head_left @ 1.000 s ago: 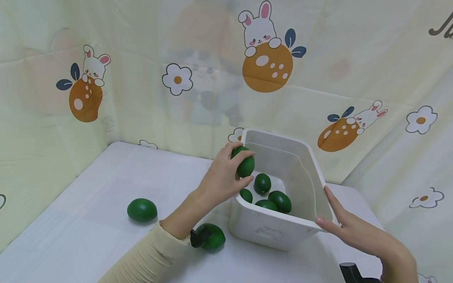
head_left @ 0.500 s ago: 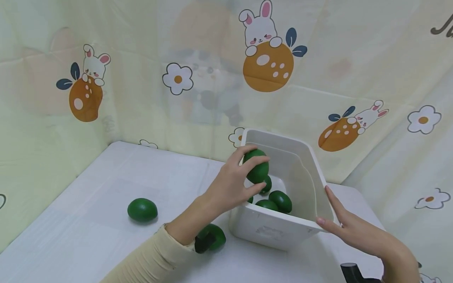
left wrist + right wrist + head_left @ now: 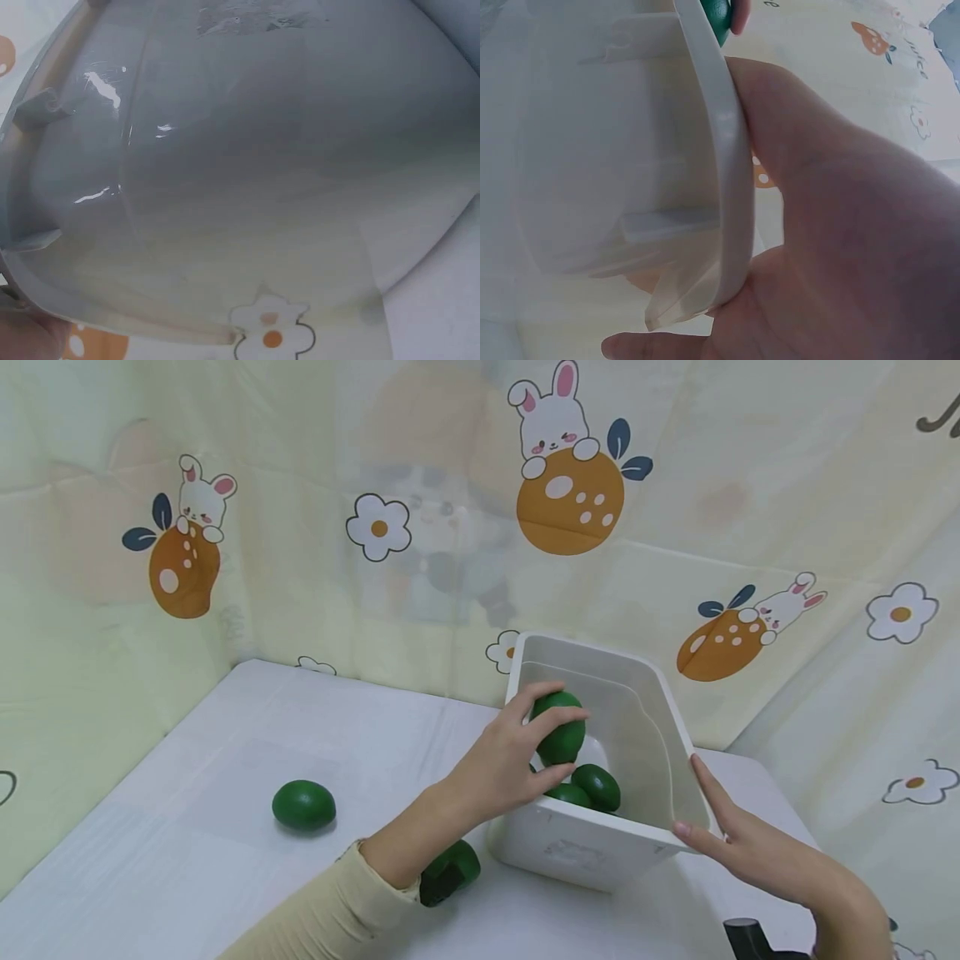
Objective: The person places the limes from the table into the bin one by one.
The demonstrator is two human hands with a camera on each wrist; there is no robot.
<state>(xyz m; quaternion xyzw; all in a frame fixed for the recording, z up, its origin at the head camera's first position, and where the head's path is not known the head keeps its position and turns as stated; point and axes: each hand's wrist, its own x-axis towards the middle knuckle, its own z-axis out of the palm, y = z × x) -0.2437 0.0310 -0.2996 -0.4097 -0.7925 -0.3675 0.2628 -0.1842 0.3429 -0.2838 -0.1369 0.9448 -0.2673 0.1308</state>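
Observation:
In the head view my left hand (image 3: 510, 760) pinches a smooth, dark-green oval fruit (image 3: 561, 735) between thumb and fingers, over the mouth of a white plastic bin (image 3: 562, 847). Several similar green fruits (image 3: 597, 787) lie inside, partly hidden by that hand and the front wall. At the bin's right corner, my right hand (image 3: 780, 860) grips the rim; its thumb hooks over the edge. The right wrist view shows this rim (image 3: 731, 150) against the hand. The bin's wall (image 3: 247, 135) fills most of the left wrist view, with a bit of finger at the lower left.
One loose green fruit (image 3: 303, 806) lies left on the white table (image 3: 187, 877). Another (image 3: 461, 860) sits before the bin, partly covered by a dark object at the left wrist. A patterned curtain (image 3: 442, 593) hangs behind the table.
My left hand has carried the green fruit rightward and slightly down, from the bin's left rim to over its inside. The right hand keeps its hold on the rim; the bin stays put.

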